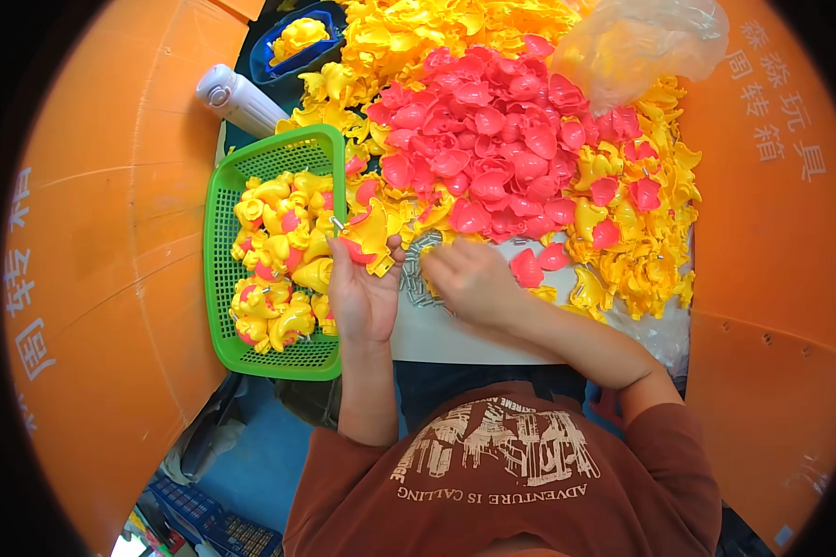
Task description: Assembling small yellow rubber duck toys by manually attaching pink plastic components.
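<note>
My left hand [367, 295] holds a yellow plastic toy shell [372, 230] with a pink piece set in it, between thumb and fingers. A small metal pin [337, 223] sticks out of the shell's left side. My right hand [474, 280] is down at a small heap of metal pins [412, 280] on the pale tabletop, its fingers drawn together. Whatever those fingertips pinch is hidden. Close to the left hand, a green basket [215, 278] contains several assembled yellow and pink toy pieces [293, 318].
Loose pink shells [492, 121] are heaped beyond my hands, amid yellow shells [636, 265]. A clear plastic bag [641, 46] lies over the far right. A white bottle [241, 100] and a blue container [297, 65] stand far left. Orange panels [771, 241] flank both sides.
</note>
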A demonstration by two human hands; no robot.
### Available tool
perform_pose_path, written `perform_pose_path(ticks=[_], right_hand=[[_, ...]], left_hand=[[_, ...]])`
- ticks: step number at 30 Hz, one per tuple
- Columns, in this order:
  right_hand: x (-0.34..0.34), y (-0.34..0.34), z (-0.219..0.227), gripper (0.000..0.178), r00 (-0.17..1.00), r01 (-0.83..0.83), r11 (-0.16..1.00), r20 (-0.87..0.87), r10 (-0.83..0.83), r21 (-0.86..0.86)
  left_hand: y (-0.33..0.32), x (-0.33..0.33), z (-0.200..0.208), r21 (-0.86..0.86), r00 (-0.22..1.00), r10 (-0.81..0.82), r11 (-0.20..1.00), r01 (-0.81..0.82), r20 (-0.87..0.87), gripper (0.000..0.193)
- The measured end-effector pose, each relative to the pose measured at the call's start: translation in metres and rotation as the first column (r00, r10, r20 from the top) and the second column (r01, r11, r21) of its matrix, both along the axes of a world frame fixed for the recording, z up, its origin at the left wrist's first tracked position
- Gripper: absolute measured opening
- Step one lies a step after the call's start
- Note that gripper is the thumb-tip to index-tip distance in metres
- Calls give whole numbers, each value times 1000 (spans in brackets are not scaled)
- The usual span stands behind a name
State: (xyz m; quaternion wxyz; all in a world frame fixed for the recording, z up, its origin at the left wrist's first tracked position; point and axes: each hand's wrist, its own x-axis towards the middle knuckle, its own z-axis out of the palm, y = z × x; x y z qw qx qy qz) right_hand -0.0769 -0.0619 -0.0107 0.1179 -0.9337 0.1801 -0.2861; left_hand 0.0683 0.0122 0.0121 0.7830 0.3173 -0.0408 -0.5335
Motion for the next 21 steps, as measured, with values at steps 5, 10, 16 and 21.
perform_pose_path(ticks=[5, 10, 16, 21], right_hand=[[22, -50, -4, 17, 981, 50, 994, -183, -68, -100], [12, -76, 10, 28, 987, 25, 603, 75, -139, 798], [-45, -77, 45, 47, 856, -514, -417, 413, -312, 750], [-76, -48, 57, 59, 906, -339, -71, 305, -293, 938]], left_hand=[[-2, -4, 1, -14, 1000, 2, 1000, -2, 25, 43], [-3, -5, 2, 23, 999, 33, 999, -34, 41, 43], [-22, -38, 11, -25, 991, -118, 993, 116, -60, 48], [-34, -73, 18, -136, 970, -198, 974, 179, -143, 47]])
